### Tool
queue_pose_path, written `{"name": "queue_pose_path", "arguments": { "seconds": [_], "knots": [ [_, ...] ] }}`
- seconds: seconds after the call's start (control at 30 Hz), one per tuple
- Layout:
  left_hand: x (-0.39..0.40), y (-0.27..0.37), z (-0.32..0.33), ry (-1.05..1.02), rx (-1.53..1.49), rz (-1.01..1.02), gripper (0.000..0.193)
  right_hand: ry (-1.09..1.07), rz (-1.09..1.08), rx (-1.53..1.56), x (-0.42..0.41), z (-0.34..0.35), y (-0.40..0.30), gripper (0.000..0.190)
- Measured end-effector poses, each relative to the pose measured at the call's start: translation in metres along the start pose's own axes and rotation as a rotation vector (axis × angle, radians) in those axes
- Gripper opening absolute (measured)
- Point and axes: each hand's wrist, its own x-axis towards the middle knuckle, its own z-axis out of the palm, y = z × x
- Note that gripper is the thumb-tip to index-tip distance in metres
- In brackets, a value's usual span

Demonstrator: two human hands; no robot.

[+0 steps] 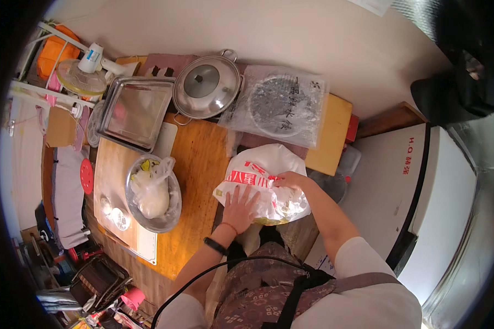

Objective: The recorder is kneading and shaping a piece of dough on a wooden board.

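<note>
A bulging white plastic bag (263,158) with red printing is in front of me, at the table's right side. My left hand (241,209) rests against its near left side, fingers spread and palm down. At its right side, the fingers of my right hand (293,181) are closed on the plastic. Something yellowish-green shows along the bag's lower edge; the rest of its contents is hidden. To the left stands a metal bowl (176,205) holding a pale lump in a clear plastic bag (154,195), with yellow-green pieces at the far end.
The bowl is on a wooden table (197,164), partly over a cutting board (113,168). Behind are a rectangular metal tray (138,111), a lidded metal pan (208,86) and a plastic-wrapped round thing (278,105). A white freezer-like cabinet (383,177) stands at right, a fan (82,76) at far left.
</note>
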Motion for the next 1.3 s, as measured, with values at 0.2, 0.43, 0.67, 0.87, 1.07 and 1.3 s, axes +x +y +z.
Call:
{"name": "queue_pose_path", "arguments": {
  "seconds": [0.2,0.43,0.67,0.87,1.07,1.3],
  "knots": [
    [0.054,-0.030,0.037,-0.218,-0.100,-0.138,0.058,0.727,-0.378,-0.678,-0.025,0.036,-0.073,0.042],
    [0.009,-0.031,0.030,0.121,-0.266,-0.143,0.058,0.475,-0.252,-0.801,-0.015,0.081,-0.023,0.059],
    [-0.165,-0.045,0.049,0.400,-0.592,-0.514,0.049,0.432,-0.104,-1.072,-0.010,0.089,-0.048,0.063],
    [-0.274,-0.057,0.040,0.832,-1.752,-0.773,0.041,0.325,-0.879,-0.622,-0.084,0.248,-0.226,0.061],
    [-0.363,-0.050,0.009,1.085,-2.210,0.341,0.047,0.045,-1.558,-0.546,-0.155,0.439,-0.305,0.042],
    [-0.458,-0.118,-0.033,1.313,-1.205,0.285,0.055,0.034,-2.088,-0.513,-0.123,0.504,-0.414,0.035]
  ]
}}
